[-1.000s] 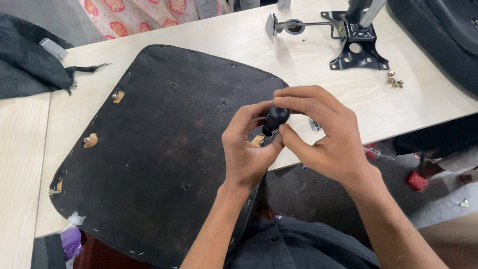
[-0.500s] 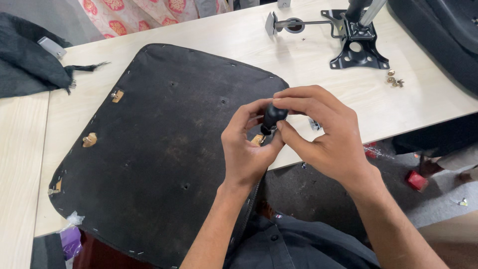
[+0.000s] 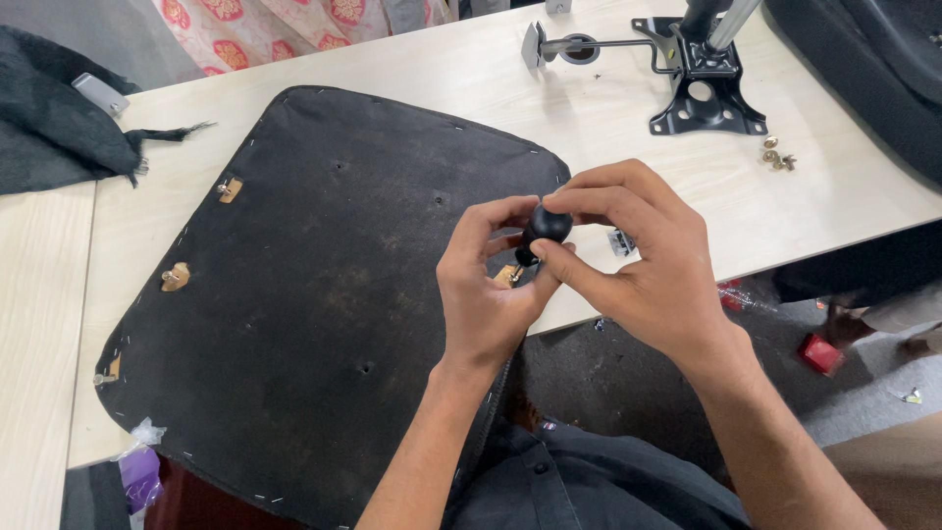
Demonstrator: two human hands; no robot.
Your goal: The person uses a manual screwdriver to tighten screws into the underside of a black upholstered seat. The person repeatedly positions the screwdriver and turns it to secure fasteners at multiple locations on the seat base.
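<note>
A large black seat base (image 3: 294,294) lies upside down on the pale wooden table (image 3: 608,128), with brass-coloured brackets along its left side. Over its right edge my right hand (image 3: 638,265) grips a small tool with a round black knob (image 3: 546,224), thumb and fingers wrapped around the knob. My left hand (image 3: 486,290) pinches the thin shaft below the knob, just above a small brass-coloured fitting (image 3: 507,276) at the seat's edge. The tool's tip is hidden between my fingers.
A black metal chair mechanism plate (image 3: 702,83) with a lever lies at the back of the table. A few brass screws (image 3: 775,155) lie beside it. Black fabric (image 3: 59,128) sits at the far left. A dark chair part (image 3: 863,69) fills the top right corner.
Both hands stay in the same spot on the knobbed tool; my right-hand fingers have shifted slightly around the knob. The seat base has not moved.
</note>
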